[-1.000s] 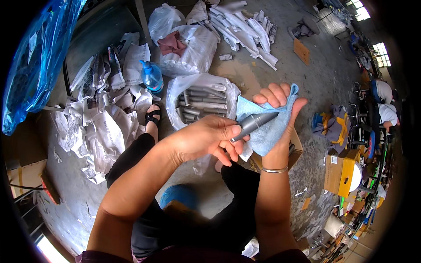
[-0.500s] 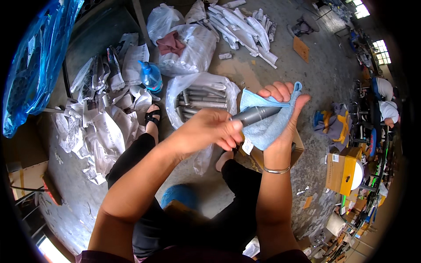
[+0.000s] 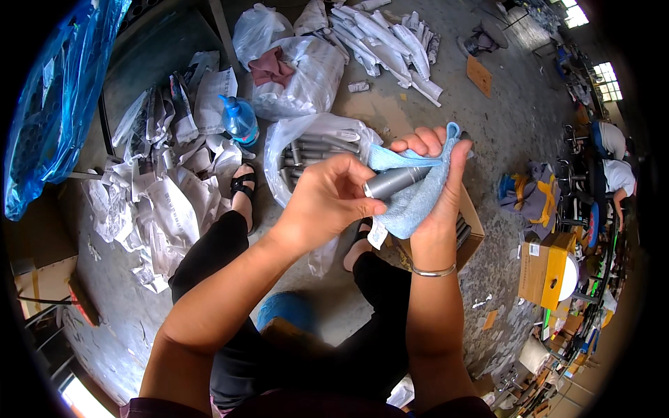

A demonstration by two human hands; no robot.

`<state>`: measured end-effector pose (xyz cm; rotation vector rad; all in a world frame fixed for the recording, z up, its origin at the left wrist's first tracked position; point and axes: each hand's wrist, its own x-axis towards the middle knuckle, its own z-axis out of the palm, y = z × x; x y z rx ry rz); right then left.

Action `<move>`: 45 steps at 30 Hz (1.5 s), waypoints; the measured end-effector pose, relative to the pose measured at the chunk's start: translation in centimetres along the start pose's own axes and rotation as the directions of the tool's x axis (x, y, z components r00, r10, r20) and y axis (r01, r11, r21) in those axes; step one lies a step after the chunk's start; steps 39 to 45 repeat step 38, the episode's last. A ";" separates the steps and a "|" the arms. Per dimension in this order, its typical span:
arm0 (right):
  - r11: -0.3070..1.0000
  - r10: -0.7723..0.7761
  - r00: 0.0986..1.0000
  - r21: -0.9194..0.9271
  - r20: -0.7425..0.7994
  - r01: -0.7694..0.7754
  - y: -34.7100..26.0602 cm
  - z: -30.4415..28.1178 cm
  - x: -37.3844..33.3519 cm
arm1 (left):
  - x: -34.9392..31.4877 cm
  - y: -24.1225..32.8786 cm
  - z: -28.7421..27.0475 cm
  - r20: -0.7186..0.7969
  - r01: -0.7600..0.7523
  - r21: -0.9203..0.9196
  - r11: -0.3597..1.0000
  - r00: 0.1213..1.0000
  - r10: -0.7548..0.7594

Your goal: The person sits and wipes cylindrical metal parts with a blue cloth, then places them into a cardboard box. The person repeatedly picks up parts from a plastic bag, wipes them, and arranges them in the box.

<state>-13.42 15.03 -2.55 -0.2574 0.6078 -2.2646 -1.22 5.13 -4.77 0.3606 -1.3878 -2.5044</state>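
Note:
A grey metal tube [image 3: 396, 183] with a bright rim lies slanted between my hands. Closed round a light blue cloth [image 3: 411, 207], my right hand [image 3: 446, 182] wraps the tube, whose far end pokes out past the thumb. My left hand [image 3: 334, 191] pinches the near end between thumb and fingers. Just beyond my left hand, a clear plastic bag [image 3: 279, 143] stands with its mouth spread, holding several similar grey tubes [image 3: 327, 148]. Partly hidden under my right wrist, a cardboard box [image 3: 472, 216] also holds dark tubes.
A blue pump bottle [image 3: 240, 124] stands left of the bag, beside heaped crumpled paper [image 3: 174, 202]. Stuffed plastic bags [image 3: 300, 76] and rolled white wrappings [image 3: 390, 42] lie farther off. At right are a yellow-sided carton [image 3: 550, 273], cluttered shelves and another person [image 3: 617, 167].
The tube has slid farther through the cloth, so its far end now shows beyond my right hand. My left fingers have shifted their hold on the near end, and the cloth moved slightly left.

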 end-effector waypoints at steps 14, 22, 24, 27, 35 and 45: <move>0.995 0.036 0.998 0.087 0.061 -0.041 0.1 0.1 0.0 | -0.1 1.0 -0.1 0.008 0.045 0.019 0.999 0.999 -0.045; 0.915 0.178 0.983 -0.374 0.044 -0.149 2.0 0.9 -1.0 | -0.2 1.5 0.3 -0.227 -0.125 0.500 0.857 0.936 0.270; 0.903 0.172 0.983 -0.409 0.059 -0.133 2.5 1.4 -0.9 | 0.0 1.4 -0.1 -0.303 -0.074 0.539 0.839 0.912 0.275; 0.850 0.143 0.989 -0.507 -0.034 -0.140 2.5 1.5 -1.0 | 0.4 1.5 -0.6 -0.281 -0.019 0.589 0.808 0.933 0.226; 0.723 0.269 0.956 -0.632 -0.114 -0.279 1.5 1.9 -1.2 | 1.1 3.9 -2.8 -0.163 -0.046 0.275 0.960 0.982 0.094; 0.679 0.453 0.890 -0.629 -0.047 -0.379 1.7 2.1 -1.2 | 0.9 4.4 -3.6 -0.089 0.008 0.092 0.996 0.996 0.000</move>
